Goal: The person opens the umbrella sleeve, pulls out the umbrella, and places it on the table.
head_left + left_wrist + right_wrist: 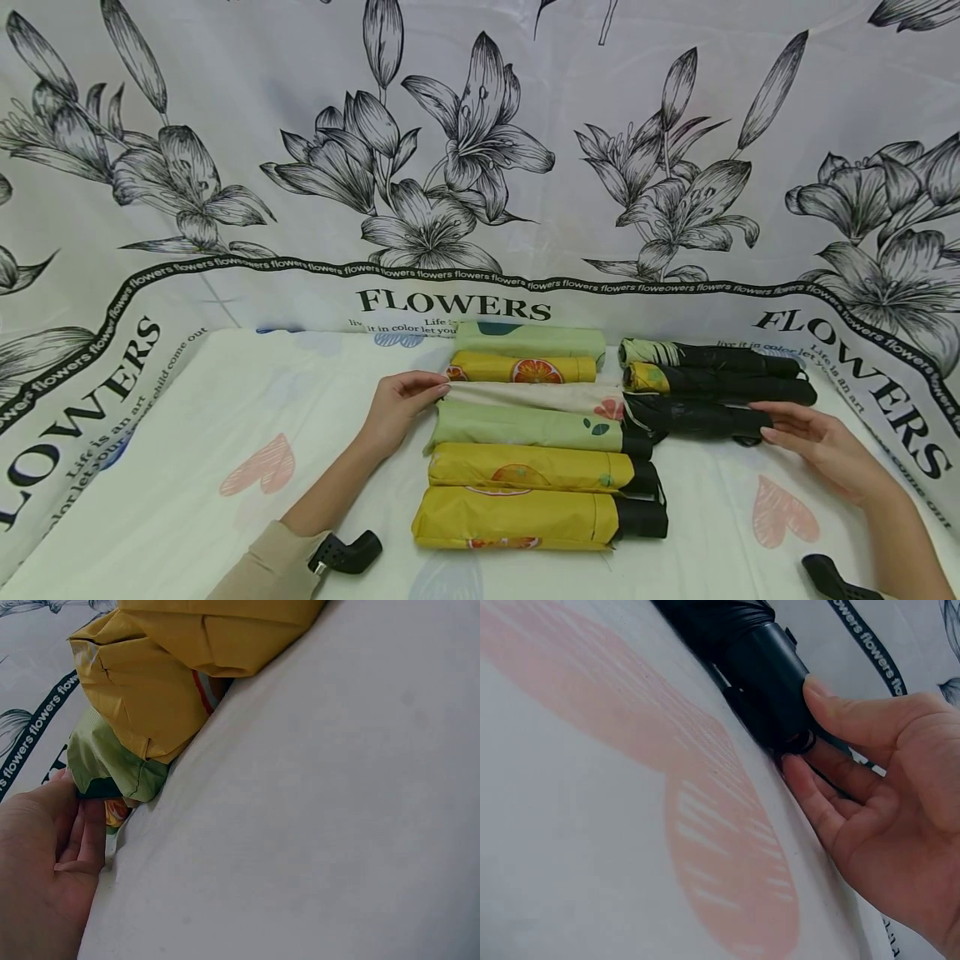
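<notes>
the left hand (401, 406) is pinching the left end of a cream umbrella sleeve (532, 396) between thumb and fingers, while the right hand (821, 446) is pinching the handle end of a folded black umbrella (697, 417). the umbrella is lying in line with the sleeve, its left end meeting the sleeve's right end. nearer, a light green sheathed umbrella (525, 425) and two yellow sheathed umbrellas (555, 510) are lying parallel; beyond, a yellow sleeve (577, 369) is resting beside two dark folded umbrellas (735, 386).

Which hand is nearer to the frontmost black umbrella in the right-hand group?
Right. The right hand touches the outer end of the black umbrella; the left hand is off to its left, at the far end of the pale cloth.
</notes>
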`<state>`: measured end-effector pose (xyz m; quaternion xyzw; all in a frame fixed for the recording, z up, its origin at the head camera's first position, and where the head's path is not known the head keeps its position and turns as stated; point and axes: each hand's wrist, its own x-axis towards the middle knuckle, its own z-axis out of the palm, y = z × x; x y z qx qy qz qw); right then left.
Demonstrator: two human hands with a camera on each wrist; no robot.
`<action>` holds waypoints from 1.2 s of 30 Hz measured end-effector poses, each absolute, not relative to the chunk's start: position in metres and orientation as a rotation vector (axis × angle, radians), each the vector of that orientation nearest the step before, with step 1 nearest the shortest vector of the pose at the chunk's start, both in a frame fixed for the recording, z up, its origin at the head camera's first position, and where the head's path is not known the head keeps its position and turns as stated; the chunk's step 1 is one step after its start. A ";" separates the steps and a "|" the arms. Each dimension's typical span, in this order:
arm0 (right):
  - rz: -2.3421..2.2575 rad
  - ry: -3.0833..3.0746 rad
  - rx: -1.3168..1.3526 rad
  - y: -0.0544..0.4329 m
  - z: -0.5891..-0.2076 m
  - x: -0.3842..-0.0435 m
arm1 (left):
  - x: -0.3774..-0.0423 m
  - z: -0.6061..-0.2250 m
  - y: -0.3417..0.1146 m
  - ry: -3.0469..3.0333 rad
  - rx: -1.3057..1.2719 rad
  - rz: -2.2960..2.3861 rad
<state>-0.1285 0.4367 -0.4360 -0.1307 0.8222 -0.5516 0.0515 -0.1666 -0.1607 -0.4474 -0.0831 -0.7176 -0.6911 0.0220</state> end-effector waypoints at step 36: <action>-1.185 3.052 -0.463 0.311 -0.405 -0.129 | -0.167 -0.447 -0.161 -2.202 -0.274 -2.182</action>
